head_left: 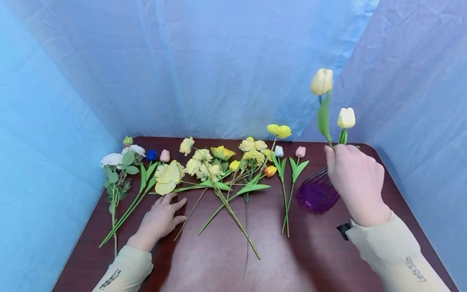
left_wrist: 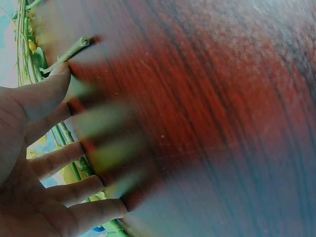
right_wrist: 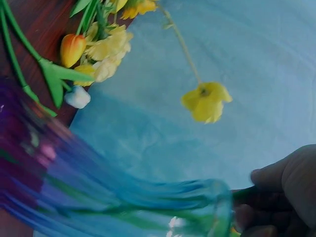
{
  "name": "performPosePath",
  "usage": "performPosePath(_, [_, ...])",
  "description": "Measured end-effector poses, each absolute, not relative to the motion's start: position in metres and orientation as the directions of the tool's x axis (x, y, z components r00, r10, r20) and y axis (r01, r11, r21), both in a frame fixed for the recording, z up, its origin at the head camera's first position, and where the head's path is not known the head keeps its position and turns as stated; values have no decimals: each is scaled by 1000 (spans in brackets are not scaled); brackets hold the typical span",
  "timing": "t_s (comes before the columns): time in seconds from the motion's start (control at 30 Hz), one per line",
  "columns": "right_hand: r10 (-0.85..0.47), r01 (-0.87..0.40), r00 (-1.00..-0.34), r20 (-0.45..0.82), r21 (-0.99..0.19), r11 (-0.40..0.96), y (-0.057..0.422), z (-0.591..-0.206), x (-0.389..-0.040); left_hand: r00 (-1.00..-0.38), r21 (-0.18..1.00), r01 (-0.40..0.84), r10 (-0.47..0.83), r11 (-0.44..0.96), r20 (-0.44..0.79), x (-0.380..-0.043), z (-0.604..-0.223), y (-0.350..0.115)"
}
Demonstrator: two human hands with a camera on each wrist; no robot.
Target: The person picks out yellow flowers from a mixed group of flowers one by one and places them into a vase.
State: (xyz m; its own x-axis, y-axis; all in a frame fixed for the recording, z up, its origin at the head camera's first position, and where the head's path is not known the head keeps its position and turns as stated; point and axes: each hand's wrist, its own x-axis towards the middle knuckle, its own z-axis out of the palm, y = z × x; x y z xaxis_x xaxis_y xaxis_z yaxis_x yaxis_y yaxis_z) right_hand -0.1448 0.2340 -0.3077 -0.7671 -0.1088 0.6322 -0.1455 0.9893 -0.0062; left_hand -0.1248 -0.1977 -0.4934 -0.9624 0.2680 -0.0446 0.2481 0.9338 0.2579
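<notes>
My right hand (head_left: 359, 184) pinches the green stem of a pale yellow tulip (head_left: 322, 82) at the mouth of a ribbed glass vase (head_left: 318, 191), purple toward its base. A second cream tulip (head_left: 346, 118) rises just behind that hand. Inside the vase (right_wrist: 118, 173), green stems show through the glass in the right wrist view, and the hand's fingers are right at the rim. My left hand (head_left: 160, 219) rests on the table with its fingers spread, below a large yellow flower (head_left: 169, 177). In the left wrist view its thumb is beside a cut stem (left_wrist: 74, 51).
Across the dark wood table (head_left: 215, 267) lie several yellow flowers with crossing stems. Leftmost are white roses (head_left: 113, 159) plus blue (head_left: 151, 154) and pink tulips (head_left: 165, 155). A white tulip (head_left: 279, 151) and another pink tulip (head_left: 300, 152) lie left of the vase. Blue cloth (head_left: 219, 73) hangs around.
</notes>
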Motion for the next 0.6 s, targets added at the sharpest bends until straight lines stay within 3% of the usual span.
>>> performPosePath(0.4, [-14,-101,-752,659,-94,990,253,-324,-142,-963,259,249,267,933,-37,-125,-495,-198])
performPosePath(0.6, [-32,-140,-690,723,-90,986,252,-329,-139,-963,259,248,267,933,-38,-125,-495,-198])
